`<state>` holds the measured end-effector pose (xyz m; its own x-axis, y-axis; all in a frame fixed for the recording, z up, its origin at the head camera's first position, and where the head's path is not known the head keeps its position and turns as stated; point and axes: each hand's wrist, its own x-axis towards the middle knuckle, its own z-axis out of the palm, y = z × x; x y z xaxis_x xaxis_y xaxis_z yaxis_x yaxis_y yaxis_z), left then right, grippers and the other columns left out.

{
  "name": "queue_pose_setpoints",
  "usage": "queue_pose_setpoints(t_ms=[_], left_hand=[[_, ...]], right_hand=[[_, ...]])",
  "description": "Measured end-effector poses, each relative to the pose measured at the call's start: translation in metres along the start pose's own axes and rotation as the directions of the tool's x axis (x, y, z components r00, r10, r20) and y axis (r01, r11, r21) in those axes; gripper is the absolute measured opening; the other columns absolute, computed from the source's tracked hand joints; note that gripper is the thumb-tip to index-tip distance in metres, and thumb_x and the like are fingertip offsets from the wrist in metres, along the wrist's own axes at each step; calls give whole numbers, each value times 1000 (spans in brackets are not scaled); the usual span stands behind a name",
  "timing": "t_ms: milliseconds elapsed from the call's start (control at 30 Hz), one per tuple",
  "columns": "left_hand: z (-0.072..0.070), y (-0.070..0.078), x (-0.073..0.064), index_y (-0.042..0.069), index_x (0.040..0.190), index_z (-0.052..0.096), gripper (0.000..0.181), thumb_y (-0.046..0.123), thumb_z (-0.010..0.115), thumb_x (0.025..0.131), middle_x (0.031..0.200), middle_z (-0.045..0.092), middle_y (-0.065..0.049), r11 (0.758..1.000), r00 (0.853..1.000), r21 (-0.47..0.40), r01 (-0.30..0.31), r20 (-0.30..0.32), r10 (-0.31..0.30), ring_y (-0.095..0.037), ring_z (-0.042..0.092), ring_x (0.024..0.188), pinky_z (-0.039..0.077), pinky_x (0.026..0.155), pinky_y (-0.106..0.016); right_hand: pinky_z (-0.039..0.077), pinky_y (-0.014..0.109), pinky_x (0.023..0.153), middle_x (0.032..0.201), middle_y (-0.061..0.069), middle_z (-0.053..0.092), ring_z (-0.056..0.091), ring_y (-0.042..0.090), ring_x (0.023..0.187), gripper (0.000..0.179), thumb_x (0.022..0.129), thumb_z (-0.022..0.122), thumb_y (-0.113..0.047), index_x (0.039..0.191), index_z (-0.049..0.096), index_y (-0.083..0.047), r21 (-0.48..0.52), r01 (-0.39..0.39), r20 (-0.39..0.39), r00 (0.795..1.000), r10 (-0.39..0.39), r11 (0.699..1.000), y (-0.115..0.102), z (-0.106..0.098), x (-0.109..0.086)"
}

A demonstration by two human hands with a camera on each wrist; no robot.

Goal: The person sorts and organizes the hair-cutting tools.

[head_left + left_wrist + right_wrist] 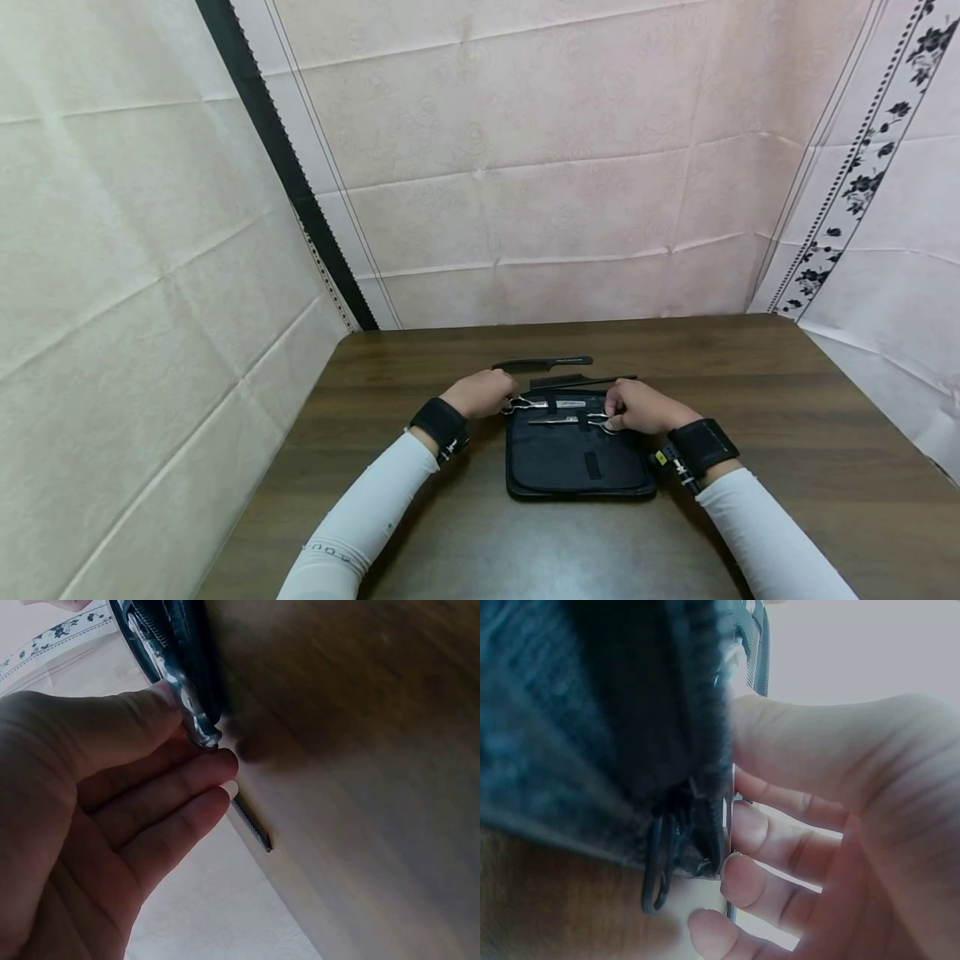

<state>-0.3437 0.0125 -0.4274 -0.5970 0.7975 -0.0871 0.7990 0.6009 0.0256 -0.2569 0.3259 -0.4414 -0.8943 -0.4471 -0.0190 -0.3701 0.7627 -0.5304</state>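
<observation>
A black zip case (577,467) lies on the table with two pairs of metal scissors strapped to its top by small loops. The upper scissors (570,404) point right, their handles at the case's left edge. There my left hand (482,393) pinches the handle between thumb and fingers; the shiny handle end (201,731) shows at the thumb tip in the left wrist view. The lower scissors (555,421) point left. My right hand (641,407) curls its thumb and fingers at their handle rings; the case's zipped edge (697,712) partly hides that grip in the right wrist view.
Behind the case lies a black comb with a handle (543,364). A tail comb (577,381) lies between it and the case's back edge. A zipper pull (658,862) hangs from the case's side. Pale cloth (562,208) hangs behind the wooden table (420,533).
</observation>
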Motion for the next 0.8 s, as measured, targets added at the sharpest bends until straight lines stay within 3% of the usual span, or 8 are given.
queue_pose_setpoints(t_ms=[367,800], left_hand=[[1,4,-2,14,115,78,18,14,64,104,108,76,0,999,1000,40,10,3,-10,-5,63,80,55,73,-21],[3,8,-4,13,119,76,20,14,63,105,112,74,-1,999,1000,49,4,-13,-4,-7,67,91,58,81,-22]], right_hand=[[38,30,70,93,4,49,48,16,80,20,94,76,-12,79,62,-13,-16,-18,-3,1000,18,1000,2,2,1],[38,30,70,93,4,50,48,16,81,20,93,77,-12,79,62,-12,-13,-19,-8,1000,19,1000,-2,2,0]])
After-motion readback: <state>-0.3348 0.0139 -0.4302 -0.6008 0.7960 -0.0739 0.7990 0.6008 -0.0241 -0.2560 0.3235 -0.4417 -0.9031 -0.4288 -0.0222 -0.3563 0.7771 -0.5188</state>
